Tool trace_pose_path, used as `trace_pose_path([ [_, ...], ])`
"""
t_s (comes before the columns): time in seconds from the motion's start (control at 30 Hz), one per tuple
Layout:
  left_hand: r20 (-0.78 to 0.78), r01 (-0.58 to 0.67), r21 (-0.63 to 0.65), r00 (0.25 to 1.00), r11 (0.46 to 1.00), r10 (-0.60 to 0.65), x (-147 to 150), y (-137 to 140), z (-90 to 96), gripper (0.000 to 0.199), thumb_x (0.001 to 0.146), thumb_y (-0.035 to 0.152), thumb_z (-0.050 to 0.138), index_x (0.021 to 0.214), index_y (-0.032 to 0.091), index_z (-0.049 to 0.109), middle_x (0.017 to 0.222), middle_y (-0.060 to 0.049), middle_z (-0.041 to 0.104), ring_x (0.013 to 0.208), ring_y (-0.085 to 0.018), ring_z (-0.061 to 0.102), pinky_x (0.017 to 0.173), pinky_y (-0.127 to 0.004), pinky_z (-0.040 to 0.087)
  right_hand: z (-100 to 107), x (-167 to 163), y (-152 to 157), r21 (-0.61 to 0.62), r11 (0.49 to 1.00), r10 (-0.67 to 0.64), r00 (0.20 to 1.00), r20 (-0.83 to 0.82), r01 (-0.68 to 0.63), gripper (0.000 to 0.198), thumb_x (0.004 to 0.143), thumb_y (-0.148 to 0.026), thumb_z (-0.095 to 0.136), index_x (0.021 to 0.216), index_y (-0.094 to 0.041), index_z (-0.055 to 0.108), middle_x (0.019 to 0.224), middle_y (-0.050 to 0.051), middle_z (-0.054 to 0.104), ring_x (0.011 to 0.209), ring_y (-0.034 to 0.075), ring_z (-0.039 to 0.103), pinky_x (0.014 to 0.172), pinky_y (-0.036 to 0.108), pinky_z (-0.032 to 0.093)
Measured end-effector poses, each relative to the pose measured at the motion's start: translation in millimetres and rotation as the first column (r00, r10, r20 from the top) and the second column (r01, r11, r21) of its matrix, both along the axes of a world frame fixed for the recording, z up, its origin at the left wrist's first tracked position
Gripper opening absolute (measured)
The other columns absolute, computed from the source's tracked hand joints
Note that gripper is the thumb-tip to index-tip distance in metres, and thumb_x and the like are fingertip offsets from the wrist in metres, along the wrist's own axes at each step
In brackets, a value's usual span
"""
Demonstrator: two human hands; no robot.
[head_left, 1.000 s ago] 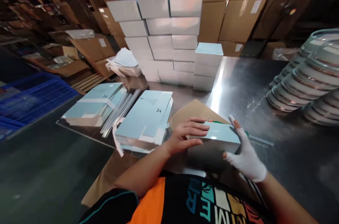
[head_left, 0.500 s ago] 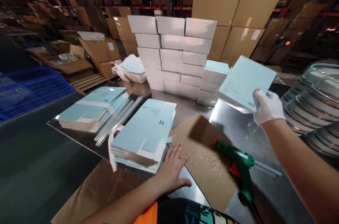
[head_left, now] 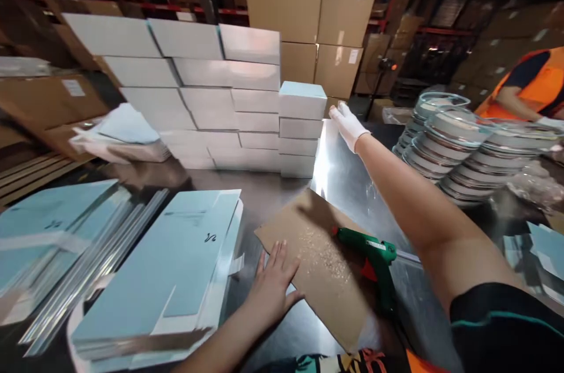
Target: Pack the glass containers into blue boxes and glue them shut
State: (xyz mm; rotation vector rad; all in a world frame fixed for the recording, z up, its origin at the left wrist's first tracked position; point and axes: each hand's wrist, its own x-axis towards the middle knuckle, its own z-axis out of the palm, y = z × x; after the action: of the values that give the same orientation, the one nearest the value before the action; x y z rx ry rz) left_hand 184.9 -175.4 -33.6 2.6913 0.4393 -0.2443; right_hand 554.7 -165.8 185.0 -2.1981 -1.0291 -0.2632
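Note:
My bare left hand [head_left: 274,279] lies flat with fingers spread, on the metal tabletop at the edge of a cardboard sheet [head_left: 324,279]. To its left is a stack of light-blue printed card sheets [head_left: 163,267] with a white paper band. My right hand [head_left: 348,125], in a white glove with bare fingertips, reaches out just right of a short column of white boxes with a light-blue top [head_left: 303,104]. Its fingers are apart and no box shows in them. A green glue gun [head_left: 370,248] rests partly on the cardboard, under my right forearm.
A wall of white boxes [head_left: 207,103] stands at the back. Stacked round glass-rimmed items [head_left: 445,144] stand at right, with a person in an orange vest [head_left: 529,82] beyond. Clear strips [head_left: 101,267] and another banded card stack [head_left: 48,232] lie left. A white basket [head_left: 127,147] sits behind.
My right hand has moved forward to the box column, and the light-blue box it held no longer shows in it. The view has turned right. My left hand stays flat.

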Motion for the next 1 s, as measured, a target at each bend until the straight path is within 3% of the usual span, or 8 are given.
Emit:
trace_pose_path([
  [0.07, -0.044, 0.013, -0.001, 0.999, 1.0, -0.013, 10, -5, 8.6, 0.072, 0.094, 0.039, 0.078, 0.162, 0.025, 0.057, 0.179, -0.026, 0.013, 0.168, -0.046, 0.012, 0.132, -0.075, 0.015, 8, 20, -34, -0.091, 0.982, -0.151, 0.98, 0.13, 0.163, 0.083, 0.104, -0.047, 0.056, 0.172, -0.004, 0.033, 0.177, 0.024, 0.032, 0.165, 0.036, 0.031, 0.133, 0.057, 0.026],
  [0.17, -0.093, 0.03, 0.007, 0.995, 1.0, -0.029, 21, -10, 17.7, 0.073, 0.096, 0.04, 0.076, 0.164, 0.025, 0.055, 0.179, -0.025, 0.011, 0.169, -0.043, 0.009, 0.134, -0.071, 0.014, 32, 56, -107, -0.115, 0.869, -0.412, 0.833, 0.369, 0.481, 0.084, 0.102, -0.037, 0.065, 0.169, 0.001, 0.033, 0.177, 0.032, 0.023, 0.168, 0.044, 0.011, 0.13, 0.07, 0.007],
  [0.27, -0.101, 0.035, 0.02, 0.994, 0.999, -0.033, 26, -12, 19.5, 0.071, 0.097, 0.042, 0.074, 0.164, 0.025, 0.055, 0.18, -0.023, 0.012, 0.169, -0.042, 0.01, 0.134, -0.069, 0.015, 53, 91, -190, -0.043, 0.697, -0.629, 0.64, 0.442, 0.715, 0.072, 0.108, -0.04, 0.058, 0.162, 0.006, 0.043, 0.169, 0.038, 0.034, 0.165, 0.044, 0.019, 0.125, 0.066, 0.016],
  [0.37, -0.077, 0.044, 0.037, 0.996, 0.998, -0.041, 29, -12, 17.1, 0.07, 0.097, 0.04, 0.073, 0.164, 0.024, 0.055, 0.18, -0.023, 0.014, 0.169, -0.042, 0.012, 0.134, -0.068, 0.016, 58, 111, -252, -0.233, 0.642, -0.643, 0.679, 0.355, 0.73, 0.063, 0.108, -0.043, 0.058, 0.148, 0.004, 0.061, 0.155, 0.04, 0.051, 0.155, 0.046, 0.037, 0.115, 0.067, 0.022],
  [0.5, -0.043, 0.07, 0.068, 0.997, 0.995, -0.068, 35, -13, 12.8, 0.07, 0.097, 0.041, 0.072, 0.163, 0.023, 0.056, 0.179, -0.024, 0.017, 0.169, -0.043, 0.014, 0.134, -0.069, 0.019, 48, 109, -275, -0.322, 0.667, -0.548, 0.735, 0.399, 0.672, 0.042, 0.104, -0.027, 0.06, 0.129, 0.005, 0.073, 0.131, 0.038, 0.069, 0.133, 0.036, 0.061, 0.117, 0.06, 0.018],
  [0.73, 0.077, 0.098, 0.106, 0.991, 0.99, -0.106, 33, -8, -10.9, 0.069, 0.1, 0.047, 0.07, 0.164, 0.025, 0.055, 0.179, -0.024, 0.021, 0.168, -0.044, 0.02, 0.133, -0.07, 0.02, 39, 58, -226, -0.308, 0.788, -0.303, 0.772, 0.559, 0.533, 0.026, 0.101, -0.01, 0.053, 0.102, -0.004, 0.079, 0.108, 0.024, 0.078, 0.114, 0.029, 0.068, 0.121, 0.057, 0.022],
  [0.9, 0.128, 0.095, 0.144, 0.985, 0.985, -0.114, 30, -2, -29.3, 0.069, 0.101, 0.05, 0.069, 0.164, 0.026, 0.055, 0.179, -0.023, 0.023, 0.168, -0.043, 0.024, 0.133, -0.07, 0.022, 47, 8, -197, -0.307, 0.865, -0.176, 0.812, 0.557, 0.398, 0.031, 0.102, -0.035, 0.062, 0.099, -0.01, 0.081, 0.106, 0.019, 0.079, 0.115, 0.036, 0.068, 0.117, 0.061, 0.031],
  [1.0, 0.122, 0.101, 0.164, 0.985, 0.981, -0.122, 29, 0, -36.1, 0.069, 0.102, 0.052, 0.068, 0.164, 0.025, 0.055, 0.179, -0.023, 0.022, 0.169, -0.043, 0.023, 0.133, -0.069, 0.022, 65, 12, -206, -0.238, 0.89, -0.246, 0.849, 0.467, 0.389, 0.05, 0.111, -0.047, 0.047, 0.113, -0.011, 0.081, 0.117, 0.02, 0.078, 0.119, 0.034, 0.068, 0.109, 0.05, 0.041],
])
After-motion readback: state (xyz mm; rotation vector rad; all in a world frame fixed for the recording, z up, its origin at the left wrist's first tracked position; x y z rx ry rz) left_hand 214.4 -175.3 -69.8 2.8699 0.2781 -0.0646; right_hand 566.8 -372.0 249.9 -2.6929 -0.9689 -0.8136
